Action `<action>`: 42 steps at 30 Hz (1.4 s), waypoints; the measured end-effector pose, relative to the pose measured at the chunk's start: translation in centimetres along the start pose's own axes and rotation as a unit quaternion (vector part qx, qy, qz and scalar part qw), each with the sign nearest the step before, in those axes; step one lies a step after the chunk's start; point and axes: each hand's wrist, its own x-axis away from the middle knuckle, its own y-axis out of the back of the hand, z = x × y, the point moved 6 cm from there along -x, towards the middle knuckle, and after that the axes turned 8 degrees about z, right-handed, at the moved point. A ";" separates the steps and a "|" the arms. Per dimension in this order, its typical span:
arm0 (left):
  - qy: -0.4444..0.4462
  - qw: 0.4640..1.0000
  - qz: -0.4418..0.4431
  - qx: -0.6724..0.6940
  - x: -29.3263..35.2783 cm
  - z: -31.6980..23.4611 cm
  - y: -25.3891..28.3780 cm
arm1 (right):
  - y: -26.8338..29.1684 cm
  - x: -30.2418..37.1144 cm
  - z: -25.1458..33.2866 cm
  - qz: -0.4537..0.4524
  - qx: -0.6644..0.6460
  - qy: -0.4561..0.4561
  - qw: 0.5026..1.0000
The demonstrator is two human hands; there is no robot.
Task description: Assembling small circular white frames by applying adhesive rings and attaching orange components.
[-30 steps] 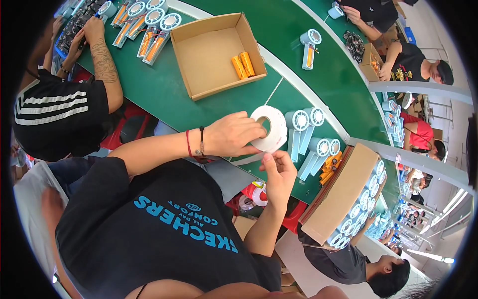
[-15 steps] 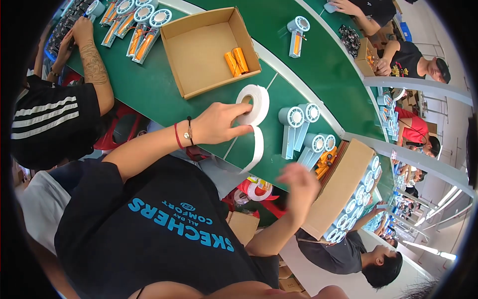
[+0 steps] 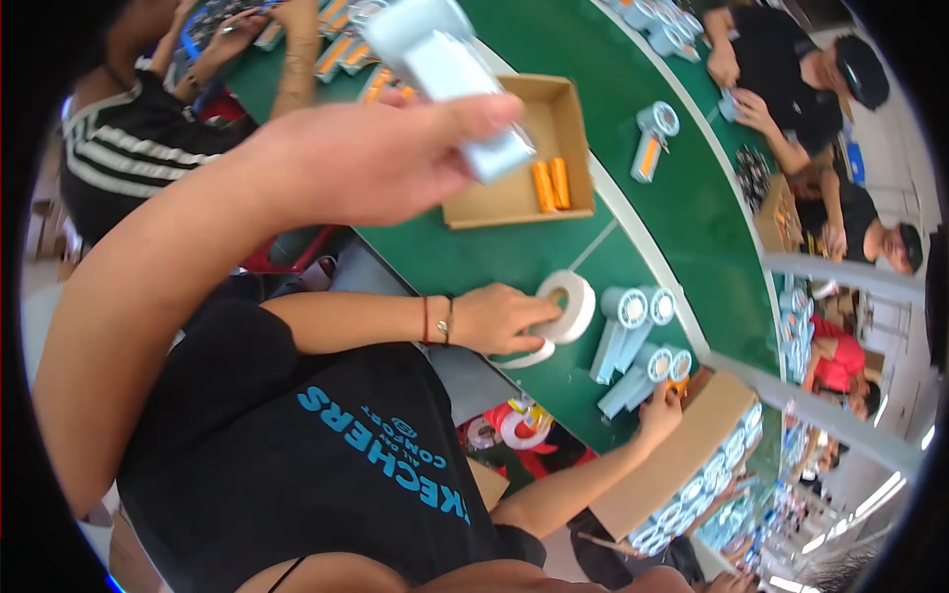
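My left hand (image 3: 494,318), with two bracelets at the wrist, holds a roll of white tape (image 3: 583,314) on the green table. Its index finger reaches into the roll's core, and a loose strip hangs beneath. At the carton on the right, my right hand (image 3: 660,420) has its fingers round an orange cylindrical battery (image 3: 678,386). Several light-blue handheld fans (image 3: 625,308) lie between my two hands. Above my left arm, another person's hand (image 3: 366,163) holds a light-blue fan (image 3: 470,84), blurred and close to the camera.
A shallow cardboard box (image 3: 514,214) with orange batteries (image 3: 545,188) stands beyond my left hand. A tall carton (image 3: 682,435) packed with fans is at the right. One fan (image 3: 647,148) lies across the pale rail (image 3: 633,222). Co-workers sit at the left and far side.
Another person's arm has come in from the left with a fan. My right hand has moved right and up onto the orange battery. My left hand still holds the tape roll; the view has shifted.
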 end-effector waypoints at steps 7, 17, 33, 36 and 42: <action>-0.038 0.999 -0.029 0.013 0.3 -0.4 -0.5 | 0.6 -0.1 -0.4 0.007 -0.036 -0.083 0.996; -0.048 0.997 -0.052 -0.016 0.6 0.0 0.6 | -1.0 2.8 5.2 -0.157 -0.031 0.055 0.986; -0.015 1.000 -0.023 0.013 0.6 -0.9 0.6 | -0.5 12.4 10.7 -0.410 0.006 0.235 0.881; 0.109 0.969 0.097 0.198 0.5 -1.5 1.6 | -2.4 15.4 12.1 -0.360 -0.168 0.255 0.882; 0.070 0.838 0.022 0.541 -0.7 -2.3 0.6 | -9.4 20.5 18.5 -0.105 -0.396 0.225 0.884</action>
